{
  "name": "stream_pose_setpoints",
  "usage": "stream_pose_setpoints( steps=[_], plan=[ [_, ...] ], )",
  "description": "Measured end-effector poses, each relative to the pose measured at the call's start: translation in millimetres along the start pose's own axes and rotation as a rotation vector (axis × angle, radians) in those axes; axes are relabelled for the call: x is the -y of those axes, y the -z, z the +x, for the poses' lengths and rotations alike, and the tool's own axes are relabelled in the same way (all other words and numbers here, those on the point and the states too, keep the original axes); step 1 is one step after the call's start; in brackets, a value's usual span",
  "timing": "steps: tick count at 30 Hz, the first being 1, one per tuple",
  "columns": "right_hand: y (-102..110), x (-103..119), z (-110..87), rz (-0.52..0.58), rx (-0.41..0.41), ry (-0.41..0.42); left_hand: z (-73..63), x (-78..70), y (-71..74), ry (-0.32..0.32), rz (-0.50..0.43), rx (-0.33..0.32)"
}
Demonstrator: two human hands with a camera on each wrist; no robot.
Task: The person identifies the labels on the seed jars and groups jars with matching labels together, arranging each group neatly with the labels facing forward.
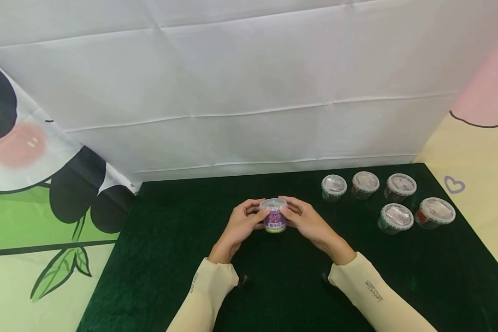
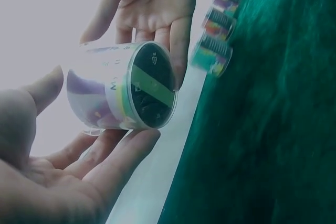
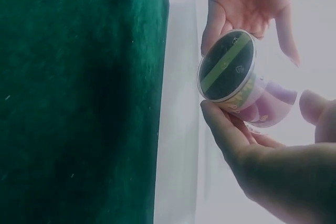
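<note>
Both hands hold a small clear plastic tub (image 1: 275, 221) between them, above the dark green cloth. It has a purple and yellow label and a clear lid (image 1: 273, 203). My left hand (image 1: 241, 223) grips its left side, thumb in front and fingers round behind. On the opposite side, my right hand (image 1: 307, 222) grips it in the same way. The left wrist view shows the tub's base (image 2: 153, 85), with dark contents behind it and a light green strip across. Seen from the right wrist, the tub (image 3: 262, 100) is tilted between the fingers of both hands.
Several similar lidded tubs stand at the back right of the table, among them a front one (image 1: 396, 219) and a rightmost one (image 1: 435, 213). Dark green cloth (image 1: 182, 258) covers the table. A white sheet (image 1: 240, 92) hangs behind it, with printed cartoon cloth at both sides.
</note>
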State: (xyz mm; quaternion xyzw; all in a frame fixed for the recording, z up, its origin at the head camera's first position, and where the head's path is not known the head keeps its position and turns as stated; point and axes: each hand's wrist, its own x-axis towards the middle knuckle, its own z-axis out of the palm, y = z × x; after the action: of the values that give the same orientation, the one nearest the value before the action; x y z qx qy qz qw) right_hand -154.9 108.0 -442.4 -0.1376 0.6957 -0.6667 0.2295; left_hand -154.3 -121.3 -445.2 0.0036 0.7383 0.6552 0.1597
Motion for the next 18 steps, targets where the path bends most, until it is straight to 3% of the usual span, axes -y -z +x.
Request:
stream_pose_setpoints(
  steps=[18],
  plan=[
    [-66.0, 6.9, 59.6, -0.033, 0.042, -0.004, -17.7, 15.1, 92.0, 0.02, 0.015, 0.007]
  ],
)
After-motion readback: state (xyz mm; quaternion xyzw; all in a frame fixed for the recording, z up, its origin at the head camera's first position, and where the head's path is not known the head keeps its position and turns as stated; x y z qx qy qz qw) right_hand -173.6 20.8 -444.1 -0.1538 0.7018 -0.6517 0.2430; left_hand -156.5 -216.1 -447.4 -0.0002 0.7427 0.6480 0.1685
